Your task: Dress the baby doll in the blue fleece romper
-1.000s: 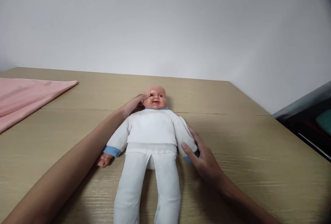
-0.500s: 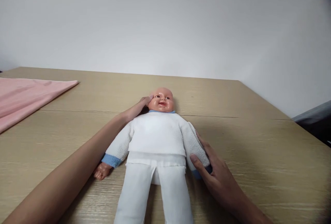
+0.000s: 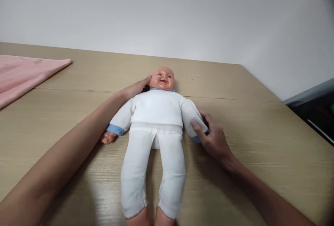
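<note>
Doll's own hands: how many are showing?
1: a bare doll hand on the table, past the blue cuff. The other may be hidden under the right hand gripping the opposite sleeve.

One head-worn camera looks forward and down along the surface [image 3: 273, 156] toward a white wall [image 3: 182, 14], close above the doll [image 3: 156, 111] lying lengthwise.

Bright, even indoor light, diffuse and falling from above. Soft shadows lie on the surface [image 3: 247, 90] beside the doll [image 3: 156, 107] and under the right hand [image 3: 212, 139]. A pale sheen streaks the wood grain near the lower edge. Wide-angle distortion bends the frame borders; the right corners are dark, and the bottom edge is slightly blurred.
</note>
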A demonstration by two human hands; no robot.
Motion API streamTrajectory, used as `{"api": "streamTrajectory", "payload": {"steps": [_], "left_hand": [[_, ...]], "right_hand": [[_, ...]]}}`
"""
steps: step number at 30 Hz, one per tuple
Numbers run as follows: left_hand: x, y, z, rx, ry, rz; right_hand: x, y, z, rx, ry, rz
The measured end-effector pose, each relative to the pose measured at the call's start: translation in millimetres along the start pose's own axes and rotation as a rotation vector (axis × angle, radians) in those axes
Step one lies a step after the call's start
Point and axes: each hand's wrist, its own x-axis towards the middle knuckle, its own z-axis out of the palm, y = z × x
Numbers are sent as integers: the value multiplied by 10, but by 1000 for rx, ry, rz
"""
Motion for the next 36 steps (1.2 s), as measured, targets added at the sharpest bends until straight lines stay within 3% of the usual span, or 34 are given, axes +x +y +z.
{"api": "streamTrajectory", "payload": {"steps": [4, 7, 13, 18, 22, 25, 29, 32, 34, 36], "left_hand": [[-74, -21, -64, 77, 68, 62], [-283, 58, -99, 188, 61, 76], [-648, 215, -29, 637, 68, 19], [-657, 206, 209, 813, 339, -16], [-803, 250, 391, 983, 489, 114], [-1031, 239, 583, 1141, 529, 228], [-1470, 95, 976, 1245, 451, 369], [-1940, -77, 1343, 1227, 416, 443], [-2315, -214, 1596, 1183, 446, 477], [-2689, -371, 1817, 1107, 459, 502]], "right_hand": [[25, 57, 5, 55, 71, -25], [39, 113, 19, 89, 127, -58], [37, 182, 123, -12, 49, -204], [126, 235, 172, -73, 108, -237], [-11, 101, 1, -214, 180, -241], [-498, -160, -205, -235, 282, -304], [-1542, -319, -333, -152, 505, -432], [-2286, -69, -234, -22, 622, -584], [-2670, 215, -110, -61, 553, -630], [-2968, 527, 20, -150, 488, -473]]}}
